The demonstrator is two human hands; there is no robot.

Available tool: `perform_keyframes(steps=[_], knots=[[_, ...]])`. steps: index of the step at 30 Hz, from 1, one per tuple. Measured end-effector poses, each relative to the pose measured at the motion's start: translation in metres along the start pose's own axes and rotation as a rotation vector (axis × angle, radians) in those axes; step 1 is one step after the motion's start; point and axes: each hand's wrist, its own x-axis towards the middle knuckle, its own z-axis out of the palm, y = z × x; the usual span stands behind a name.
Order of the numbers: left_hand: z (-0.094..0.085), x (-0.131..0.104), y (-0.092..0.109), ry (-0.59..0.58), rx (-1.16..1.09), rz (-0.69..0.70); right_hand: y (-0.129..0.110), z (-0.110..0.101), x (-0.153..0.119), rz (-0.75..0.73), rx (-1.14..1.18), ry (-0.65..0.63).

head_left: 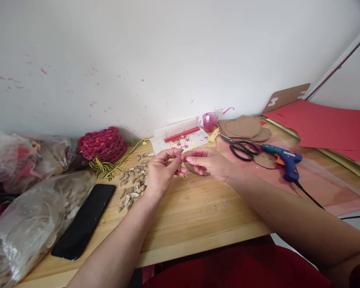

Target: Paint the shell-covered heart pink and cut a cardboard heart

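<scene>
My left hand (163, 171) and my right hand (208, 163) meet above the middle of the wooden table (195, 212). Thumb and fingers of each are pinched together, fingertips almost touching. Between them is something small; a bit of yellow-green cord (185, 175) seems to show below the fingers, but most of it is hidden. Peanut shells (133, 176) lie on the table left of my left hand. Behind the hands, small red and gold stars (181, 142) are scattered on a white sheet (159, 145) with a red strip (181, 135) across it.
Left: plastic bags (33, 224), a black phone (84, 222), a stack of dark red pieces (103, 145) with green cords (103, 168). Right: scissors (243, 150), a blue glue gun (291, 162) with its cable, cardboard shapes (240, 127), red sheets (324, 126). A pink cup (210, 122) stands by the wall.
</scene>
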Motion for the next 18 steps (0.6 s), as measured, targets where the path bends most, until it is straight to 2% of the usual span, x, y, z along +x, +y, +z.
perform_keyframes(steps=[3, 10, 13, 18], knots=[[0.001, 0.0, 0.001, 0.011, 0.032, -0.007, 0.001, 0.001, -0.001, -0.004, -0.003, -0.001], [0.001, -0.001, 0.003, -0.043, 0.082, -0.015, 0.002, 0.006, -0.001, 0.0, -0.066, 0.106], [0.001, -0.001, 0.003, -0.038, 0.09, -0.029, 0.0, 0.002, 0.001, -0.013, -0.106, 0.154], [0.001, 0.0, 0.001, -0.029, 0.093, -0.037, -0.005, -0.007, 0.003, -0.074, -0.021, 0.176]])
